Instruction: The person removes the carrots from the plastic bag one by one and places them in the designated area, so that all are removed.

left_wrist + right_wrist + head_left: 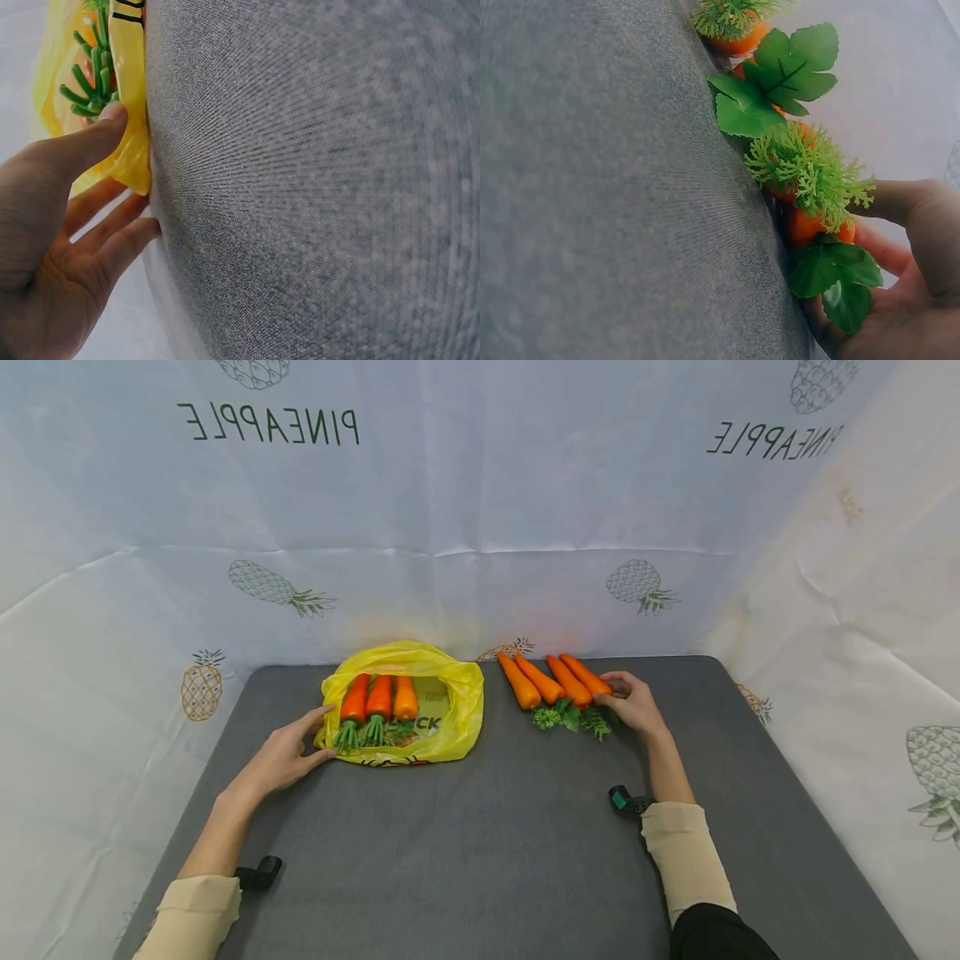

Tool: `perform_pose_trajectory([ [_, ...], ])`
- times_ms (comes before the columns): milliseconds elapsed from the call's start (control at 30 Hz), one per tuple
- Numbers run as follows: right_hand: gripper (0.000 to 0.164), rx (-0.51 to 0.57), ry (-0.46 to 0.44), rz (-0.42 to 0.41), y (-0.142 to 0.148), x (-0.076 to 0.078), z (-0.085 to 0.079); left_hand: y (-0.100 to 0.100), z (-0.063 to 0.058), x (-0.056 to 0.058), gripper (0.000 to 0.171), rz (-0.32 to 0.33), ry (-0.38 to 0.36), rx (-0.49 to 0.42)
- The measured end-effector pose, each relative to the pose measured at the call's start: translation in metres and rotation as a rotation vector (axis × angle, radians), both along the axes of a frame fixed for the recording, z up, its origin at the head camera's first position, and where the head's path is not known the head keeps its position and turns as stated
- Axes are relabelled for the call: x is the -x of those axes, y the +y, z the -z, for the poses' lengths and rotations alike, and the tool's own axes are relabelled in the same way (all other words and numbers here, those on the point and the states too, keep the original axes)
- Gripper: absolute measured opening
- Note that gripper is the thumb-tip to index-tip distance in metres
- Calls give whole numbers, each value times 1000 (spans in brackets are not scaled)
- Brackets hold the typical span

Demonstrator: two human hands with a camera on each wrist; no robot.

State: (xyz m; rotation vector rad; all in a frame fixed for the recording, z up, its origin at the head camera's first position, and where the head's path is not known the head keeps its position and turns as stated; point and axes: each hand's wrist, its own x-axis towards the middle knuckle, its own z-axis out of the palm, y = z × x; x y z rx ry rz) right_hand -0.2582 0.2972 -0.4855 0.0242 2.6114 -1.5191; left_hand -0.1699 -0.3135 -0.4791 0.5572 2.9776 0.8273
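Observation:
A yellow plastic bag [459,743] lies with its mouth facing me. Three carrots [380,697] with green tops are inside it, side by side. My left hand [281,758] holds the bag's left end, the thumb on the near rim and the fingers at the side; the left wrist view shows the thumb [94,142] by a green stem. Right of the bag, several orange carrots [538,681] with leafy tops lie in a row. My right hand [636,703] grips the rightmost carrot [804,226], thumb on one side and fingers on the other.
The grey table [450,860] has its far edge just behind the bag and carrots. Behind it hangs a pale cloth [480,502] printed with pineapples. Each wrist wears a small black camera, the left one [258,872] and the right one [628,802].

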Motion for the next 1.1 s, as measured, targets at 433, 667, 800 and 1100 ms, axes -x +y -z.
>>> perform_pose_trajectory([
  [433,57,18,44,30,6,-3,7,1,0,-2,77,-3,2,0],
  [667,55,52,77,73,6,-2,2,1,-1,0,77,-2,-12,-3],
  [800,53,86,110,99,1,-8,-13,0,-1,0,77,4,-9,0],
  [1100,50,90,228,88,-6,-3,-17,-1,-1,-2,76,11,-5,4],
])
